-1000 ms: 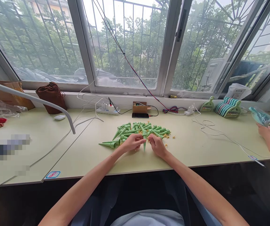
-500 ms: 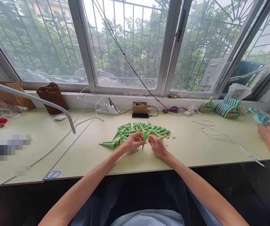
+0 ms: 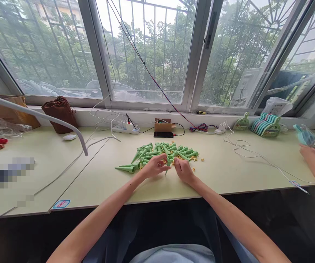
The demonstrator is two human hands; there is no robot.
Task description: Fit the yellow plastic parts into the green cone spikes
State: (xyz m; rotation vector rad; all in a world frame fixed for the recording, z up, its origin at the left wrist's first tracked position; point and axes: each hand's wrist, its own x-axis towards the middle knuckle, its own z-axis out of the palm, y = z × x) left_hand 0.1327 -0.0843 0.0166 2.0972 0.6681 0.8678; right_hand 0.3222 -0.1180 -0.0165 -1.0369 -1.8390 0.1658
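My left hand (image 3: 154,165) pinches a green plastic watering spike (image 3: 169,160) between thumb and fingers, its wide open end up and its point down over the table. Close on its right, my right hand (image 3: 183,170) is closed, thumb against the curled fingers. Whatever it grips is hidden or too small to make out. Behind both hands lies a pile of similar green spikes (image 3: 146,148), with small yellow plugs (image 3: 202,159) scattered among them and to their right. A couple of spikes (image 3: 127,168) lie apart, left of my left hand.
A phone (image 3: 163,134) lies before a small cardboard box (image 3: 164,126) at the back. White cables (image 3: 252,155) run across the right side. Another person's hands (image 3: 311,153) hold a blue-green packet (image 3: 305,136) at the far right. A lamp arm (image 3: 50,118) crosses the left.
The spike in my left hand has tilted, so its open end now faces me more. My right hand has barely moved. The other person's packet has shifted slightly.
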